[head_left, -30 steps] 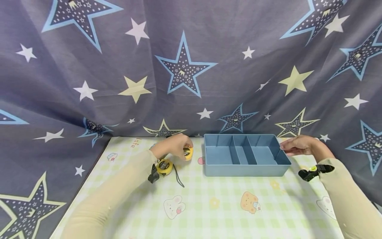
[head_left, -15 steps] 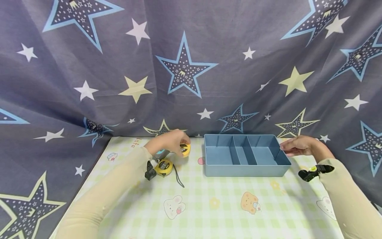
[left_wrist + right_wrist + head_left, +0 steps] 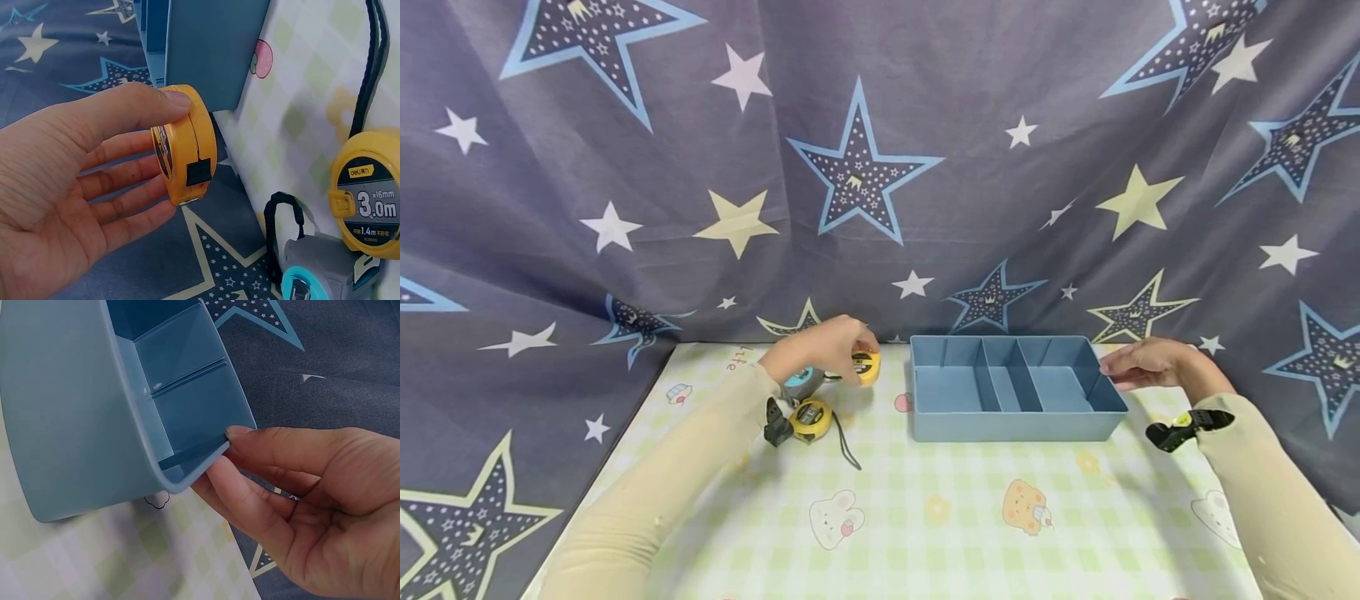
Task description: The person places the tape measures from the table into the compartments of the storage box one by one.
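Observation:
My left hand (image 3: 831,346) pinches a yellow tape measure (image 3: 869,368) by its edge, the thumb on one side and fingertips on the other. In the left wrist view this tape measure (image 3: 203,140) stands on edge, its black slide button facing the camera. Below that hand lie a second yellow tape measure (image 3: 812,421) with a dark wrist strap and a grey and teal tape measure (image 3: 802,382), partly behind the wrist. My right hand (image 3: 1146,365) grips the right end wall of a blue divided box (image 3: 1015,427), thumb at the rim and fingers outside.
Two dividers (image 3: 1032,379) split the box into three compartments, with nothing seen inside them. A checked cloth (image 3: 940,550) covers the table. Behind its back edge hangs a dark curtain (image 3: 985,208) with stars.
My left hand has shifted slightly up and left with the yellow tape measure, uncovering more of the grey and teal one. My right hand and the box have stayed put.

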A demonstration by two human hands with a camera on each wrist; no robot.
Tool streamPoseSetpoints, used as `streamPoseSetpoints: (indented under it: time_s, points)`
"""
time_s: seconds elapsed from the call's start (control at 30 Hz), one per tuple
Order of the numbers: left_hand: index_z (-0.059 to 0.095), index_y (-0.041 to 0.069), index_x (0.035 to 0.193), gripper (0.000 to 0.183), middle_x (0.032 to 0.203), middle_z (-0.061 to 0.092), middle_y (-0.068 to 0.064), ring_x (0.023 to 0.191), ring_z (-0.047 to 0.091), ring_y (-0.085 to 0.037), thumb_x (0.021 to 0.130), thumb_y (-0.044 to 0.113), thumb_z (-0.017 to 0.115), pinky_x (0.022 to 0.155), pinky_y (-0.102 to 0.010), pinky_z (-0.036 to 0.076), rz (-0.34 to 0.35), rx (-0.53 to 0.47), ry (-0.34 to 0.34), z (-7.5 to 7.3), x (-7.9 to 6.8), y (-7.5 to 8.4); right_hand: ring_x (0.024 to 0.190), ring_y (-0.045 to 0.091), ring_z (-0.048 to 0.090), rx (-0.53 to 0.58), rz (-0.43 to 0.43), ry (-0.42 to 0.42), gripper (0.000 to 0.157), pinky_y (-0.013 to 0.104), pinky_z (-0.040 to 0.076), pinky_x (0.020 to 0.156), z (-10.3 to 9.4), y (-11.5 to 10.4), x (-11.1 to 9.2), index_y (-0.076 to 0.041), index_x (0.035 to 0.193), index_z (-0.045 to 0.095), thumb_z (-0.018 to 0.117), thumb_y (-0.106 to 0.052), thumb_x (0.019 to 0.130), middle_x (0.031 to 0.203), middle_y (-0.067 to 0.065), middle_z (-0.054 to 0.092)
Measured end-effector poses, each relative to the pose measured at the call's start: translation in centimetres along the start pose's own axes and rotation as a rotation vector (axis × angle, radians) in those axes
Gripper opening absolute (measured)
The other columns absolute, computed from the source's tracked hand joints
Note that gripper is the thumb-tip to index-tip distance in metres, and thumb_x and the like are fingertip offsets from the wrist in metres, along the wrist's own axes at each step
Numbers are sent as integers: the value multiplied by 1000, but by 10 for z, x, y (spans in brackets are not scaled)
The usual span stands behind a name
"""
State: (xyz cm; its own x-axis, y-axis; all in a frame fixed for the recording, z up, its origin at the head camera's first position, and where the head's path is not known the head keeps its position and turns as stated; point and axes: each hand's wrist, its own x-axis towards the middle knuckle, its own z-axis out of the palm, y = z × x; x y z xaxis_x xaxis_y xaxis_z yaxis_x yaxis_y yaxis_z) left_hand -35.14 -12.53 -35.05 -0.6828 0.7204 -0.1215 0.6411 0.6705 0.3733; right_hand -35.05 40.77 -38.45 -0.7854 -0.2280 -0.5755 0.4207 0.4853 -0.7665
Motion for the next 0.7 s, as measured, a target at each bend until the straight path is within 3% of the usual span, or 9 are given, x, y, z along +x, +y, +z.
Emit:
streamPoseSetpoints:
  time_s: [0.2, 0.4, 0.7]
  points:
    - [69, 4, 128, 54, 130, 69, -13, 118, 66, -29, 77, 13, 87, 100, -42, 56, -18, -15, 12, -2, -1, 1, 88, 5, 70, -4, 10, -4, 29, 27, 60, 87, -1, -1, 0, 5, 126, 65, 61, -7, 100, 95, -8, 73]
    - [70, 4, 128, 54, 129, 69, -13, 118, 66, -30, 77, 12, 86, 99, -41, 56, -15, -7, 9, -7, -5, 3, 89, 4, 70, -44, 18, -7, 42, 27, 60, 87, 0, -2, 0, 12, 137, 54, 61, -9, 101, 99, -10, 72]
    - [70, 3, 126, 54, 127, 71, -12, 116, 67, -28, 76, 13, 86, 98, -42, 56, -24, 48, -10, -17, -6, 4, 89, 3, 69, -63, 21, -2, 48, 27, 60, 88, 1, -3, -2, 14, 141, 48, 61, -10, 101, 99, -10, 71]
